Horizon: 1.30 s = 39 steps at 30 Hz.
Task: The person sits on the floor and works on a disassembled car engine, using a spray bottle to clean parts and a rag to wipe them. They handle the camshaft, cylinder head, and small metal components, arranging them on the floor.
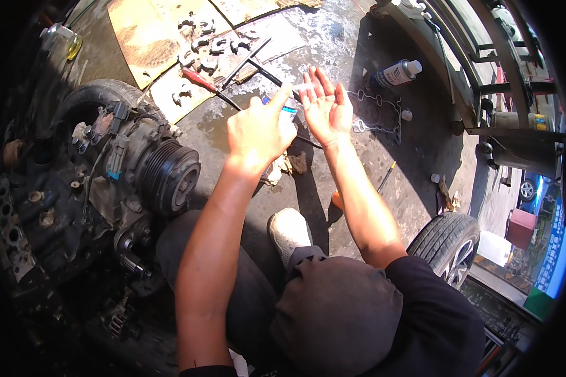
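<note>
My left hand (261, 129) is closed round a small bottle (289, 110) with blue and white on it, its body mostly hidden by the fingers. The forefinger lies along its top, near a pale tip beside my right hand. Palm up, my right hand (326, 107) is held out with its fingers extended and nothing visible in it. Beyond both hands, a red-handled tool (199, 79) and dark metal bars (248, 63) lie at the cardboard's edge. A flat engine gasket (377, 116) rests on the floor to the right.
An engine with a ribbed pulley (170, 173) fills the left side. Several dark curved metal parts (217, 47) lie on cardboard (141, 41). A spray can (396, 73) stands at the far right by a metal rack (465, 56). A wheel (446, 245) is near my right elbow.
</note>
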Motion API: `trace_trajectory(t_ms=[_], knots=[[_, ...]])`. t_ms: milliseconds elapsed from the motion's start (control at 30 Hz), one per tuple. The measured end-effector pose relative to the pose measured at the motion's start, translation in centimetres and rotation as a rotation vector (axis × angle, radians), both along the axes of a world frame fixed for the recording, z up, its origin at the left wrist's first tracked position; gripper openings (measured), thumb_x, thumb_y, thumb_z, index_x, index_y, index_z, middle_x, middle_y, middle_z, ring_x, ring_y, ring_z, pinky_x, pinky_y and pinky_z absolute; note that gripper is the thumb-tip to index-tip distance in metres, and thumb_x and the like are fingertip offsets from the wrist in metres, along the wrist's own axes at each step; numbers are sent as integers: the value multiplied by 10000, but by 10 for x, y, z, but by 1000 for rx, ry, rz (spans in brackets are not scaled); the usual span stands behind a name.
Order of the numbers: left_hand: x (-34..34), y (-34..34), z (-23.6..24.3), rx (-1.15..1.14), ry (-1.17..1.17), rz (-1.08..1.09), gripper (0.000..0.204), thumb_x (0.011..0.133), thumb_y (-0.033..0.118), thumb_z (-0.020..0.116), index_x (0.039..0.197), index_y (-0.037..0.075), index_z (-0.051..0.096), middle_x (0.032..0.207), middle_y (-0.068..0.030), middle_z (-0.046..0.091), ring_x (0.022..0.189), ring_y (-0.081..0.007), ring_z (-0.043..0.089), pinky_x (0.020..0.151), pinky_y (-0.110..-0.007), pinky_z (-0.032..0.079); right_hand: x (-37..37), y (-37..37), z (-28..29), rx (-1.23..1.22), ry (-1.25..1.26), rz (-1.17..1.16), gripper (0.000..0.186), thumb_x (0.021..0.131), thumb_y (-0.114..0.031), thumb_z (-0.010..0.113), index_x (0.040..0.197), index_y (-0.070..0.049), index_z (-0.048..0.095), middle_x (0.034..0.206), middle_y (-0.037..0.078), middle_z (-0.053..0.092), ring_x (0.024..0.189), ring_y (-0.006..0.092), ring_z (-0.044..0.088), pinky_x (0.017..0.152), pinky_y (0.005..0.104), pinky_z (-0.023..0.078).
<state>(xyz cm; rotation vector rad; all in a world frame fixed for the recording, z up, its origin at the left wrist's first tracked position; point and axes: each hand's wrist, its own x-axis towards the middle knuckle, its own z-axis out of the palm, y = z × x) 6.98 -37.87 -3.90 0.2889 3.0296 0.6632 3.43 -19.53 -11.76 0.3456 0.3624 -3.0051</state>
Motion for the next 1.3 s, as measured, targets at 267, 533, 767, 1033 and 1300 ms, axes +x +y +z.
trace_trajectory(t_ms=[267,533,767,1033,1300], knots=[[30,26,2,35,95,-291,745,777,329,755,1452,376,445,844,-163,630,641,-340,685,578,-448,560,-11,18,-19,-112,-73,80,554,1071,-381,349,1387,60,464,1456,222,486,1373,350,459,1118,503,415],[-5,1,-5,27,23,-2,800,738,388,754,1474,341,444,878,-188,647,722,-370,697,645,-477,566,6,7,0,140,-143,24,529,1059,-357,430,1387,57,463,1448,211,499,1322,336,502,1145,476,385],[6,15,2,83,60,-60,701,787,398,724,1439,329,475,862,-196,640,694,-373,695,606,-482,561,3,-4,-1,375,-164,5,442,1068,-311,421,1313,39,536,1350,200,580,1285,318,540,1083,424,455],[22,26,14,67,50,-199,697,800,380,745,1438,314,474,865,-171,624,695,-365,693,605,-463,559,-4,32,-38,146,76,64,312,1050,-368,499,1046,-82,623,1043,87,634,955,235,596,891,398,521],[12,7,2,48,24,-125,690,791,373,737,1434,317,494,877,-180,628,715,-367,698,642,-471,563,-2,14,0,-19,17,-43,547,1084,-430,287,1334,-23,553,1458,131,515,1361,286,461,1104,475,386]])
